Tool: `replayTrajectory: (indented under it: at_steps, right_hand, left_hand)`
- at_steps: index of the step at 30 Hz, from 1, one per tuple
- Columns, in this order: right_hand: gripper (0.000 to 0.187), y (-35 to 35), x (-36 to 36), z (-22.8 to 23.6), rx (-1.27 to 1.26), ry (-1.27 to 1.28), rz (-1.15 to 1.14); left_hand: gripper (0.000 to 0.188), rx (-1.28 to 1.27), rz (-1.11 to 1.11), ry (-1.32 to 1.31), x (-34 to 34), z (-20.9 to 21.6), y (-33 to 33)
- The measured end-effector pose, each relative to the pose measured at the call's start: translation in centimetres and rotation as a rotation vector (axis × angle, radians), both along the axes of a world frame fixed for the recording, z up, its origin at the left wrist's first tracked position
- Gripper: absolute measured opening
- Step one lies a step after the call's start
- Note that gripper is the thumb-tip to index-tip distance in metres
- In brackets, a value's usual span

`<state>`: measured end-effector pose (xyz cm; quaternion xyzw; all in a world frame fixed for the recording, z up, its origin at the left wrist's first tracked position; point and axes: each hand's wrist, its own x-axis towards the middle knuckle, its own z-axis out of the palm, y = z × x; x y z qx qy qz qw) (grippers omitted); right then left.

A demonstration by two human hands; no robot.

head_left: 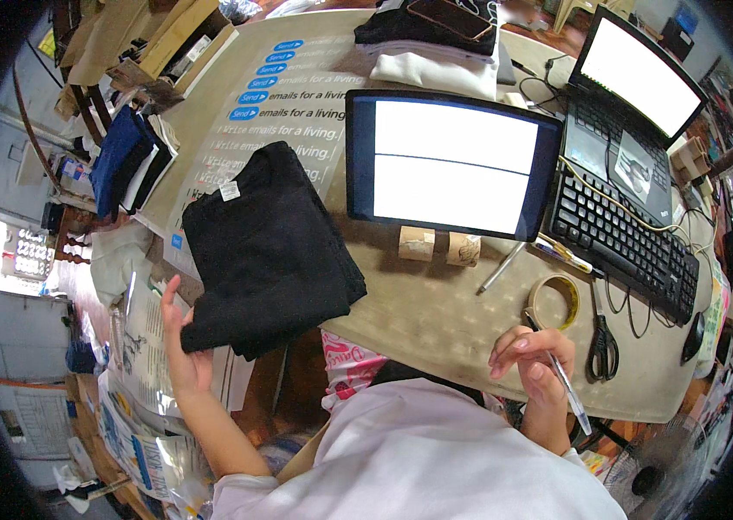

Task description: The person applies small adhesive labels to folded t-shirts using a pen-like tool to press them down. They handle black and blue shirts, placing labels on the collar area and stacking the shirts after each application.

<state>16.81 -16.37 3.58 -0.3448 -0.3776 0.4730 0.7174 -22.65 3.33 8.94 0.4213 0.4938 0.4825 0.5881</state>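
Beside the desk (pixel 436 334), at eight o'clock, the spread left hand (pixel 188 357) touched black clothing (pixel 271 251) (seemingly handling, needing a grip); the right hand (pixel 533 357) pinched a pen (pixel 568 395).

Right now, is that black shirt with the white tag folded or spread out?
Folded. The black shirt makes a compact bundle, with layered edges along its right side and no sleeves stretched out.

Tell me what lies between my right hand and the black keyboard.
In the head view, the roll of tape lies between your right hand and the black keyboard, with pens near the keyboard's edge.
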Motion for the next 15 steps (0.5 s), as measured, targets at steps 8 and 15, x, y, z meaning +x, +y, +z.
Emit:
replayTrajectory:
  at_steps: [8,15]
  right_hand:
    - [0.030,-0.1,0.2,-1.7,0.014,-0.027,-0.017]
    - [0.030,0.5,0.2,-0.7,0.056,-0.068,0.014]
  left_hand:
    - [0.091,0.217,-0.055,0.053,2.4,0.1,-2.4]
    - [0.085,0.244,-0.037,0.051,0.8,-0.8,4.1]
